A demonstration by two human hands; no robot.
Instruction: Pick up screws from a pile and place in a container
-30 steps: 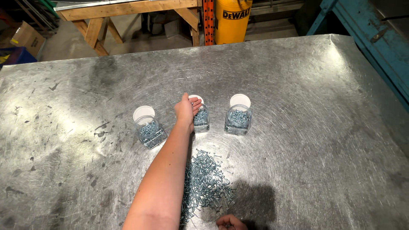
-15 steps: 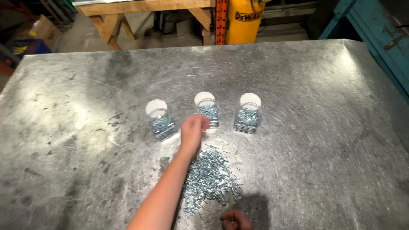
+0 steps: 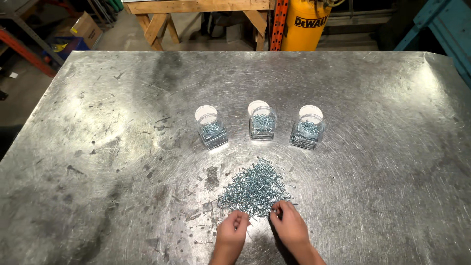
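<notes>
Left hand [image 3: 232, 229] and right hand [image 3: 288, 223] at near edge of screw pile [image 3: 255, 186] on steel bench [image 3: 98, 147], fingers curled, perhaps pinching screws, grip unclear, three open jars [image 3: 261, 125] beyond

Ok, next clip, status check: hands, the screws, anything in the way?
Left hand and right hand both at near edge of screw pile, fingers curled, grip unclear. Three open jars beyond, part-filled with screws. Nothing between pile and jars.

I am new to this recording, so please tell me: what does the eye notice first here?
First comes the heap of small silvery screws on the scratched metal table, with the left hand and right hand at its near edge. Behind it, three clear jars of screws stand in a row.
</notes>
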